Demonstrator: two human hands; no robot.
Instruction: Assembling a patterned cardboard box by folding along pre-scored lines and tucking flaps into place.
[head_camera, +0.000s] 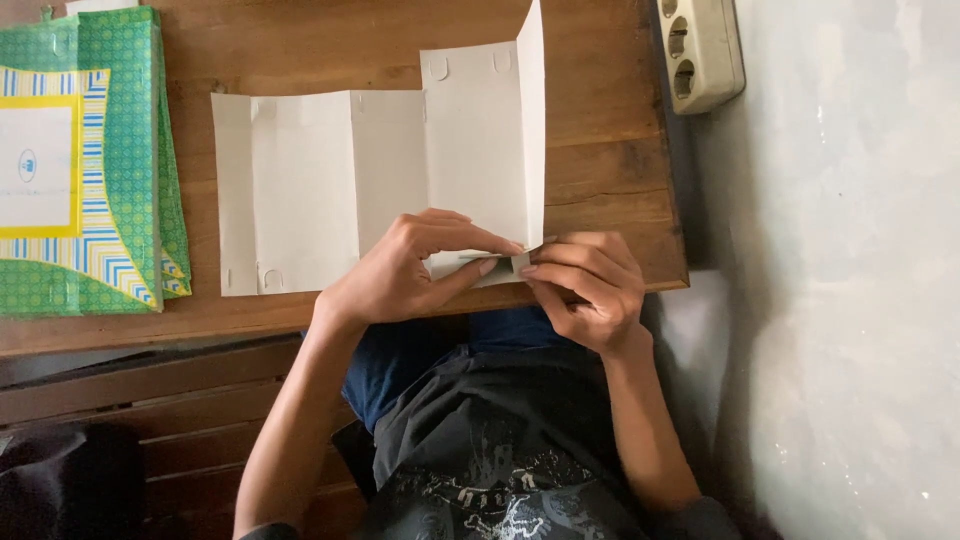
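A flat off-white die-cut cardboard sheet (330, 185) with fold lines and small round tabs lies on a wooden table (600, 160). Its right panel stands partly upright. My left hand (405, 270) pinches the sheet's near bottom flap between thumb and fingers. My right hand (585, 290) grips the same flap from the right, fingertips meeting those of the left hand at the fold near the table's front edge.
A stack of green patterned paper bags (85, 165) with striped yellow and blue panels lies at the table's left. A cream power strip (700, 45) sits at the far right corner. Grey floor lies to the right, wooden slats below the table.
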